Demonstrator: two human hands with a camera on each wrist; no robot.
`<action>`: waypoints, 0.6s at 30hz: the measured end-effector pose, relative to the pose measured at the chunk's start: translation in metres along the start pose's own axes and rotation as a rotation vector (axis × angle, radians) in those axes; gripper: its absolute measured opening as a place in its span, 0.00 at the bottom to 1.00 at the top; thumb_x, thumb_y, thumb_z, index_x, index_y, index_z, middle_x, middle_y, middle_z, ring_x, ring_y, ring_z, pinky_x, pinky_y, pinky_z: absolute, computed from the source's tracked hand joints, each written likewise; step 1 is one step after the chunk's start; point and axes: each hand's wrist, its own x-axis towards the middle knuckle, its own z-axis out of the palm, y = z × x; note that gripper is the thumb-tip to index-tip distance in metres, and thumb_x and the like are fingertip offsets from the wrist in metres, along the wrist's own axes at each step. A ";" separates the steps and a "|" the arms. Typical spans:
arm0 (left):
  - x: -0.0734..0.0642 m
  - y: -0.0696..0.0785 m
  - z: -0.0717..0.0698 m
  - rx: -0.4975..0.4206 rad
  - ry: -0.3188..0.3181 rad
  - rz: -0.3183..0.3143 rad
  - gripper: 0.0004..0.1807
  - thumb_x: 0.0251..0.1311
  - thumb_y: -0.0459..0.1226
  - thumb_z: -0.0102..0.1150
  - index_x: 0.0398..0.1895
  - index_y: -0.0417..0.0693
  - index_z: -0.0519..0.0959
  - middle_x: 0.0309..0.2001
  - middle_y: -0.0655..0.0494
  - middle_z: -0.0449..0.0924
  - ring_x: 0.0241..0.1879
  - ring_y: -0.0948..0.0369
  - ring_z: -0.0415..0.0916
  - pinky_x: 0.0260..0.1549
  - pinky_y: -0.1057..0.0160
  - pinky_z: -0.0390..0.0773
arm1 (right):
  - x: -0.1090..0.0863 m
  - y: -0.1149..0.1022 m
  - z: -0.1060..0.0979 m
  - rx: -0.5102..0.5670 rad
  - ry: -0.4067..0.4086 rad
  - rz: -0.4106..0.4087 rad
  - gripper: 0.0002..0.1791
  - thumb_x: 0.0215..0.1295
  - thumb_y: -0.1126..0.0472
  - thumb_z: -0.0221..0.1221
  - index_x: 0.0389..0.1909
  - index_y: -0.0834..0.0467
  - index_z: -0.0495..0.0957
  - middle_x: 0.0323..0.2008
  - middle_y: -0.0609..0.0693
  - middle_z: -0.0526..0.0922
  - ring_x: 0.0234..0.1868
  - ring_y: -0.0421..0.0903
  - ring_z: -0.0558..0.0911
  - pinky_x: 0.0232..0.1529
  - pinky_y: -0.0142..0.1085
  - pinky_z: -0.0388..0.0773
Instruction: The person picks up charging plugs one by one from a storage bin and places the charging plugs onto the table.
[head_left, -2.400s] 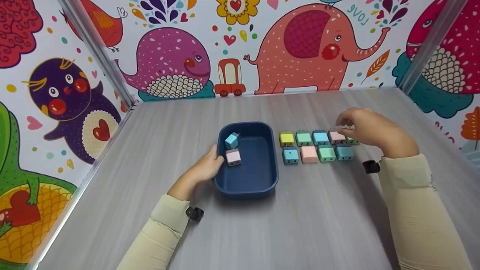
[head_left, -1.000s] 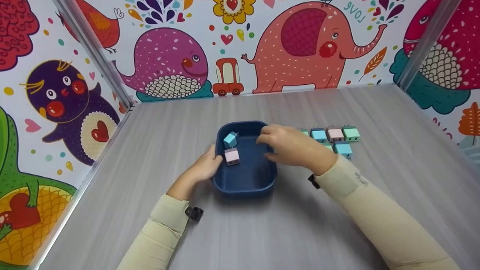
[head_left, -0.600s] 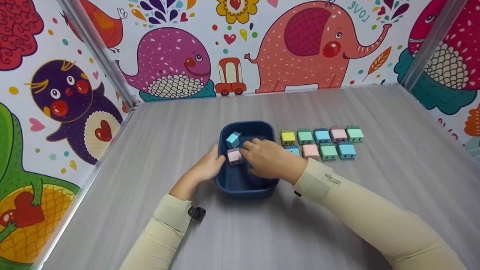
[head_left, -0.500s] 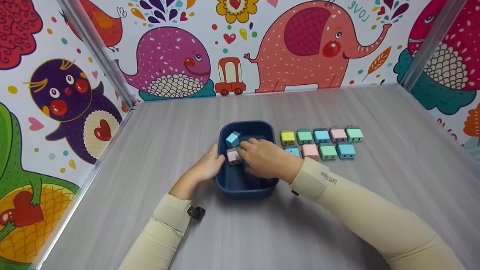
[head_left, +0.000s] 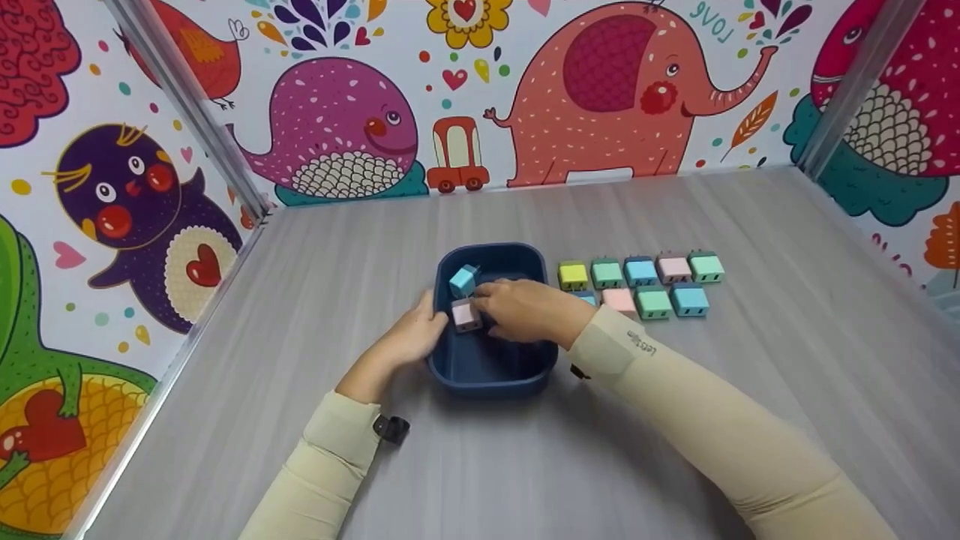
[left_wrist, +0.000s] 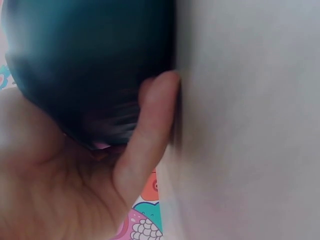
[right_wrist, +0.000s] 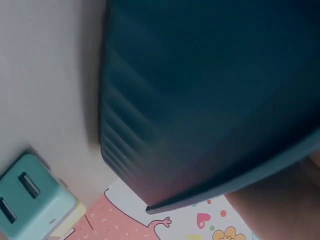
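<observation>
A dark blue plastic bin point(head_left: 491, 384) stands on the table. My left hand point(head_left: 409, 330) holds its left wall; in the left wrist view, the same hand point(left_wrist: 70, 185) curves around the bin's side point(left_wrist: 95, 60). My right hand point(head_left: 529, 309) reaches inside over the right wall, fingertips bent at the right edge of a pink USB wall charger point(head_left: 464, 318); I cannot tell whether they pinch it. Behind that sits a light blue charger point(head_left: 463, 281), tilted, with prongs showing. The right wrist view has the bin's outer wall point(right_wrist: 200, 100) hiding the fingertips, with part of the right hand point(right_wrist: 282, 210) visible.
Right of the bin, several chargers form two rows, among them yellow point(head_left: 573, 276), pink point(head_left: 619, 301), green point(head_left: 706, 267) and blue point(head_left: 689, 300) ones. A blue charger point(head_left: 583, 298) is partly behind my right wrist. Printed cartoon walls point(head_left: 465, 75) enclose the table.
My right hand has moved left from the far end of the charger rows into the bin, then slightly further left to the pink charger. My left hand and both chargers in the bin have stayed put.
</observation>
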 end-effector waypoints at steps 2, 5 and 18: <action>0.000 0.000 0.000 -0.004 -0.002 0.000 0.27 0.82 0.38 0.37 0.78 0.38 0.57 0.68 0.31 0.73 0.60 0.45 0.77 0.62 0.42 0.74 | 0.001 0.000 0.001 -0.009 -0.006 -0.006 0.25 0.77 0.55 0.65 0.71 0.58 0.78 0.68 0.58 0.81 0.65 0.55 0.82 0.66 0.49 0.77; 0.000 0.000 0.000 -0.009 -0.004 -0.001 0.27 0.82 0.38 0.37 0.78 0.38 0.57 0.69 0.31 0.73 0.61 0.45 0.77 0.62 0.42 0.74 | 0.002 -0.003 0.002 -0.031 -0.003 -0.016 0.22 0.76 0.55 0.65 0.66 0.58 0.82 0.60 0.58 0.85 0.57 0.53 0.85 0.62 0.47 0.80; 0.000 0.001 0.000 0.012 -0.001 0.017 0.26 0.82 0.38 0.37 0.77 0.37 0.58 0.68 0.31 0.73 0.61 0.45 0.76 0.62 0.44 0.74 | 0.015 -0.017 0.004 -0.128 0.087 -0.093 0.25 0.75 0.56 0.66 0.67 0.62 0.80 0.57 0.59 0.84 0.52 0.53 0.86 0.59 0.43 0.82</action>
